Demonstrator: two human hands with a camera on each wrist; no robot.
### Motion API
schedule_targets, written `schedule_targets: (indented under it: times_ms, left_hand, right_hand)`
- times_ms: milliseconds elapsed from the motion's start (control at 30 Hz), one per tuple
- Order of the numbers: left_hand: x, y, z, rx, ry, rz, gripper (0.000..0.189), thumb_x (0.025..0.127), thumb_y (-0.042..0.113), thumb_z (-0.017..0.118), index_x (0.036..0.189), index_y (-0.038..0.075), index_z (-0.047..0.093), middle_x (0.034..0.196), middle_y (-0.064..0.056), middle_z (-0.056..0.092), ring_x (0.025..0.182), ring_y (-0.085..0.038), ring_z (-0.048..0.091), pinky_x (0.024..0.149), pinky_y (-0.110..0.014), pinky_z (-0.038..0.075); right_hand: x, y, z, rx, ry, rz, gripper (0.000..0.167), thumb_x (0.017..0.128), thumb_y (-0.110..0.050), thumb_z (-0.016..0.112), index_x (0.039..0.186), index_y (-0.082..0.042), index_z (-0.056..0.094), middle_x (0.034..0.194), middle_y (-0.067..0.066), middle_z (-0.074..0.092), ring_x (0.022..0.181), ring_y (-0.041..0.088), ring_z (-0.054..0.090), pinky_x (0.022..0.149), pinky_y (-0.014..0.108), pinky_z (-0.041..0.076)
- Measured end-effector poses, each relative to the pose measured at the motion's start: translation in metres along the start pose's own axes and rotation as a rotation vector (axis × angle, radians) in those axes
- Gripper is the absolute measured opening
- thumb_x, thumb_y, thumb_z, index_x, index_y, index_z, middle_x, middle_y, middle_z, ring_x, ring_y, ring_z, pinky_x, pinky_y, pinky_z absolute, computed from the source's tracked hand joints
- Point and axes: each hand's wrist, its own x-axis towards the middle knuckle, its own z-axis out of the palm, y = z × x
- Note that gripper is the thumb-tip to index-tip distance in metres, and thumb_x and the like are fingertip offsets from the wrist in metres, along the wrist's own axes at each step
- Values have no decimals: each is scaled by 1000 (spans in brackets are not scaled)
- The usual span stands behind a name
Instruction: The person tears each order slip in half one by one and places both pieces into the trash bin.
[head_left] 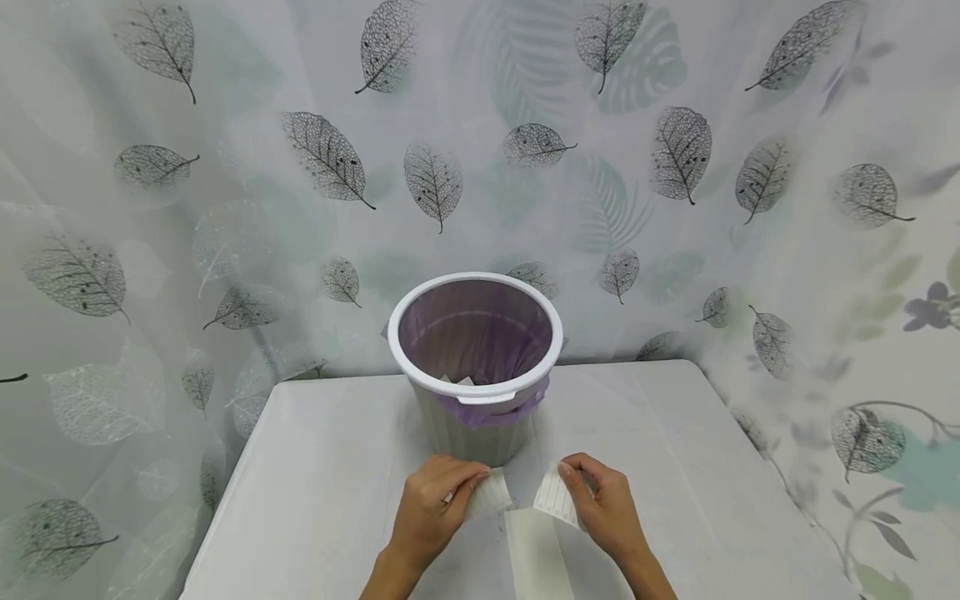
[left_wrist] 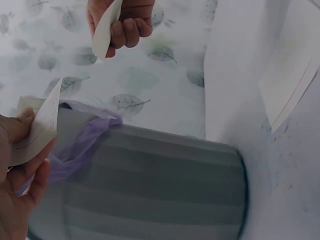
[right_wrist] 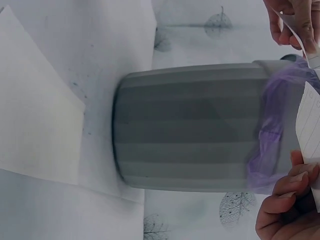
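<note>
My left hand (head_left: 433, 510) pinches a small piece of paper (head_left: 491, 495) between thumb and fingers, in front of the trash bin (head_left: 442, 417). Across a gap, my right hand (head_left: 611, 510) grips another paper piece (head_left: 555, 497), printed with lines and a row of small boxes. Both pieces are bent and stand apart from each other. In the left wrist view, the left hand's paper (left_wrist: 45, 125) also shows small printed boxes. Below and between the hands, a pale blank sheet of paper (head_left: 538, 554) lies on the white table (head_left: 300, 500).
The grey bin has a white rim (head_left: 558, 333) and a purple bag (head_left: 517, 350) folded over its edge. A few paper scraps (head_left: 465, 382) show inside it. A leaf-patterned curtain (head_left: 465, 192) hangs behind the table and along both sides.
</note>
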Motion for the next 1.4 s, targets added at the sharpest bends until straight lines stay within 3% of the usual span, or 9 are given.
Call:
schedule_targets:
  times_ms: [333, 700, 867, 1067, 1200, 1400]
  left_hand:
    - [25, -2, -17, 20, 49, 85, 11, 101, 10, 70, 97, 5, 79, 87, 0, 75, 72, -13, 67, 70, -27, 54]
    - [54, -7, -36, 39, 173, 116, 15, 102, 13, 70, 102, 1, 80, 90, -5, 77, 74, -22, 67, 69, -32, 53]
    - [64, -10, -41, 62, 225, 118, 13, 99, 11, 72, 102, 1, 80, 90, -6, 77, 73, -23, 67, 71, -34, 53]
    - [82, -9, -46, 97, 291, 141, 11, 95, 5, 73, 101, -2, 80, 90, -8, 77, 73, -26, 69, 74, -38, 53]
    - [96, -5, -49, 108, 312, 140, 15, 94, 1, 72, 106, -2, 80, 96, -8, 77, 80, -28, 71, 78, -37, 52]
    - [108, -4, -47, 109, 306, 141, 23, 94, -5, 65, 110, 1, 80, 103, -8, 76, 90, -29, 71, 86, -41, 46]
  right_hand:
    - [20, -17, -7, 35, 41, -43, 14, 98, -1, 71, 92, -13, 75, 88, -4, 74, 66, 12, 62, 58, 27, 50]
    - [54, -42, -18, 123, 54, -178, 15, 97, 5, 68, 99, -8, 76, 89, 4, 73, 68, 16, 63, 55, 25, 51]
    - [68, -55, -16, 240, 53, -244, 20, 95, 13, 66, 100, -4, 76, 92, 10, 72, 79, 19, 64, 65, 24, 52]
    - [84, -72, -15, 353, 115, -330, 22, 91, 20, 64, 102, 5, 75, 104, 21, 64, 98, 23, 62, 79, 23, 54]
    - [96, -84, -13, 364, 160, -364, 24, 89, 22, 65, 103, 6, 76, 115, 26, 60, 105, 28, 57, 88, 25, 51]
    - [108, -118, -10, 341, 173, -412, 23, 86, 26, 64, 100, 11, 75, 127, 37, 51, 102, 37, 50, 89, 28, 46]
